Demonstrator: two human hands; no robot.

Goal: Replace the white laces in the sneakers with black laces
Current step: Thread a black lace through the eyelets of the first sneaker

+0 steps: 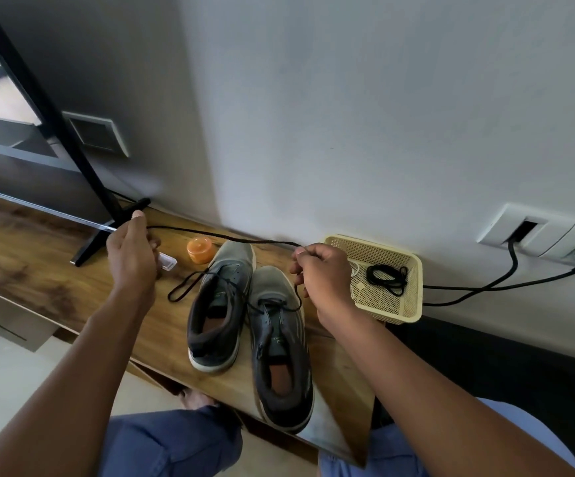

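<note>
Crowding sneakers (pixel 245 318): orange jar (pixel 200 249) | basket (pixel 406 306) | stand foot (pixel 88 247)

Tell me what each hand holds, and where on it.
Both pinch one black lace: left hand near its free end, right hand further along, where it drops to the right sneaker.

Looking down and forward from up on the person's head, with both arms reaching out from the bottom edge toward the wooden shelf (pixel 38 235). Sitting close above the left hand (pixel 131 256), the right hand (pixel 324 273) and the two sneakers (pixel 245 325), and facing a gray wall (pixel 348 115) right behind them. Bending straight lines near the edges, being a wide view; only this one view here.
</note>
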